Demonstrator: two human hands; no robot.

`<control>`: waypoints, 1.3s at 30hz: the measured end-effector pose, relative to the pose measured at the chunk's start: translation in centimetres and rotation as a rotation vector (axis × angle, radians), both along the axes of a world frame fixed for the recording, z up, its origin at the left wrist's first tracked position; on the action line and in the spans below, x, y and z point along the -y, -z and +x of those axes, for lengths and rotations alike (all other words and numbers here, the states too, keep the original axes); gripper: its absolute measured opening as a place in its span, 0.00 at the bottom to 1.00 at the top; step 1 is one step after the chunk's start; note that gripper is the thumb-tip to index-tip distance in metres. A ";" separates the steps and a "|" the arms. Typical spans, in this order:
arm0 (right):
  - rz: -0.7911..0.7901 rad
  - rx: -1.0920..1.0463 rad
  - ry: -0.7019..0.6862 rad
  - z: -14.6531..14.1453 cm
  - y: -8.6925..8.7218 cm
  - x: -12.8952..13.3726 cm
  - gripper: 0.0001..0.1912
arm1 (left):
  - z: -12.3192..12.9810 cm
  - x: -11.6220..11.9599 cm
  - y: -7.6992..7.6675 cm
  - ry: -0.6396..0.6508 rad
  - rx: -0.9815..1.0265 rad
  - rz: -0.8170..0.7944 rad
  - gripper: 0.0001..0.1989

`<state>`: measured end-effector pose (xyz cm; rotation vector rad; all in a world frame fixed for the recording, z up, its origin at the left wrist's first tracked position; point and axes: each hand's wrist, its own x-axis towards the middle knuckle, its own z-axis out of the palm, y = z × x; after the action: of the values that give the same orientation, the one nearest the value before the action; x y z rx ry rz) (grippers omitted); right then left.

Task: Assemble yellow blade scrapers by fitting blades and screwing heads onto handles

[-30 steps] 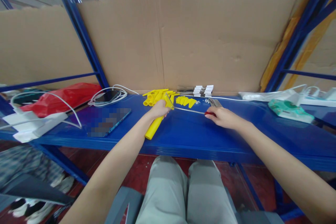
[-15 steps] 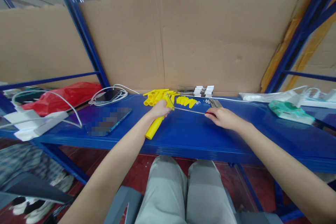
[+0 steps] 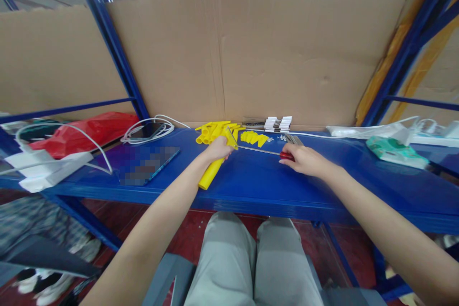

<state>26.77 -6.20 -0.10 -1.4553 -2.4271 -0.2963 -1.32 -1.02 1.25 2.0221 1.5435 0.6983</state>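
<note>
My left hand [image 3: 218, 149] is closed around a long yellow tube [image 3: 211, 174] that slants toward the table's front edge. A thin metal rod [image 3: 232, 136] rises at the tube's far end. In my right hand [image 3: 304, 158] is a screwdriver [image 3: 286, 156] with a red handle. Its long shaft points left, and the tip meets the yellow piece beside my left hand. Behind my left hand lies a pile of yellow tubes [image 3: 205, 135]. Small yellow pieces [image 3: 254, 138] and tiny metal parts [image 3: 283, 137] lie between my hands, farther back.
White clip-like parts [image 3: 278, 124] stand against the cardboard panel [image 3: 287, 57]. A phone [image 3: 150, 166], coiled white cable [image 3: 168, 126], red bag [image 3: 93, 131] and white power adapter [image 3: 36, 167] are on the left. A green packet [image 3: 396, 153] lies right on the blue table [image 3: 258, 181].
The fingers of my right hand have shifted back, and more of the red handle shows. My left hand and the tube stay put.
</note>
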 end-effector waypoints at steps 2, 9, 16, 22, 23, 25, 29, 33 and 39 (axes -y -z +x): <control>0.025 -0.017 0.004 0.2 0.1 -0.2 0.05 | 0.1 0.1 -0.1 -0.003 -0.006 -0.007 0.11; 0.019 0.076 0.062 -0.3 -0.3 0.4 0.12 | 0.2 0.3 -0.3 -0.019 -0.014 0.017 0.13; -0.030 -0.011 0.014 -0.1 -0.1 0.0 0.06 | 0.3 0.3 -0.3 -0.001 0.006 0.005 0.14; 0.048 0.086 0.077 -0.1 -0.1 0.0 0.10 | 0.2 0.2 -0.2 -0.011 0.011 0.010 0.13; 0.031 0.086 0.083 -0.2 -0.1 0.1 0.11 | 0.2 0.1 -0.2 -0.014 0.008 0.013 0.13; -0.017 0.063 0.070 -0.4 -0.2 0.2 0.12 | 0.2 0.2 -0.2 -0.021 0.005 0.014 0.13; -0.042 -0.006 0.029 -0.1 0.0 -0.1 0.07 | 0.4 0.5 -0.3 -0.039 0.001 -0.003 0.13; 0.025 -0.010 0.045 0.5 0.1 -0.5 0.04 | 0.6 0.7 -0.4 -0.041 0.011 -0.018 0.12; -0.023 0.006 0.035 0.4 0.1 -0.4 0.09 | 0.5 0.5 -0.4 -0.044 0.033 -0.025 0.11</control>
<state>27.13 -5.81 -0.17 -1.5100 -2.4195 -0.2808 -0.81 -1.57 1.66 1.9546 1.5742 0.7216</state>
